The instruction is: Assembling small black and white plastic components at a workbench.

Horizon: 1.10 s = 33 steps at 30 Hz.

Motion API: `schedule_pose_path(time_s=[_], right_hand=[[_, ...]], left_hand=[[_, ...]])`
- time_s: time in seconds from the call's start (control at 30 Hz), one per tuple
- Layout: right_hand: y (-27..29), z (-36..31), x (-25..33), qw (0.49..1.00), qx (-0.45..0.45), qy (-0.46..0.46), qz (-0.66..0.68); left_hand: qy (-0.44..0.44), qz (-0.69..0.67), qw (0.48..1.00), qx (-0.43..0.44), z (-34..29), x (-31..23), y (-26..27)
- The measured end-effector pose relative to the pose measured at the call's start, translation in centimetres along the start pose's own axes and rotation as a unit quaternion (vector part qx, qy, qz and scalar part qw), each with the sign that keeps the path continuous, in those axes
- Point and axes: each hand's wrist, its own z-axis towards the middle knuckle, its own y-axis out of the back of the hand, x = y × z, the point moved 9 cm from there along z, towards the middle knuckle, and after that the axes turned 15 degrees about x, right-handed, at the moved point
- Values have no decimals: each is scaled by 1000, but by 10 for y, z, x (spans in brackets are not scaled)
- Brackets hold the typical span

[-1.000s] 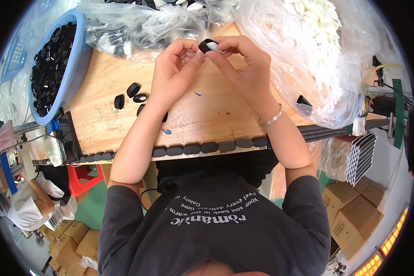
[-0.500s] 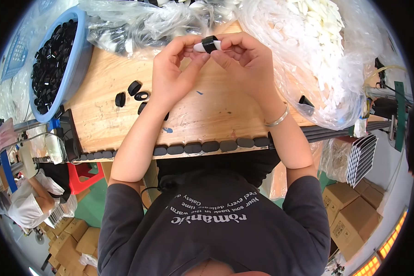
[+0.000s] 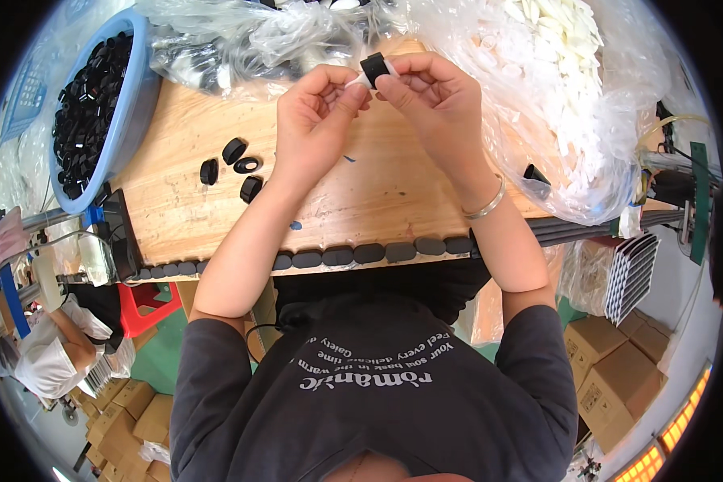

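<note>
Both hands meet over the far middle of the wooden table. Between them is a white plastic piece (image 3: pixel 362 81) with a black ring (image 3: pixel 373 69) around it. The thumb and fingers of my left hand (image 3: pixel 317 108) are closed on the white piece's left end. My right hand (image 3: pixel 435 92) pinches the ring and the white piece's right end, its thumb against the ring's near side. Much of the white piece is hidden by the ring and my fingers. Several loose black rings (image 3: pixel 234 150) lie on the table left of my left forearm.
A blue basket (image 3: pixel 140 88) full of black rings stands at the left. Clear plastic bags (image 3: pixel 249 48) lie along the back. White pieces (image 3: pixel 566 88) fill an open bag at the right, with a black cone-shaped part (image 3: pixel 536 175) beside it. Dark pads (image 3: pixel 369 254) line the table's front edge.
The white piece and ring have tilted and risen slightly, the right end higher than before. Both hands have shifted slightly right. More of a black ring near my left forearm shows.
</note>
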Motion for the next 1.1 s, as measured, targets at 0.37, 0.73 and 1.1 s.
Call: schedule_pose_path(time_s=[0.37, 0.73, 1.1], right_hand=[[-6, 2, 7, 993, 68, 7, -94], [-12, 0, 21, 974, 78, 43, -206], [-21, 0, 37, 941, 108, 109, -302]], left_hand=[[-74, 165, 983, 41, 2, -23, 3], [-89, 306, 945, 77, 4, -30, 3], [-88, 363, 920, 120, 5, -33, -2]])
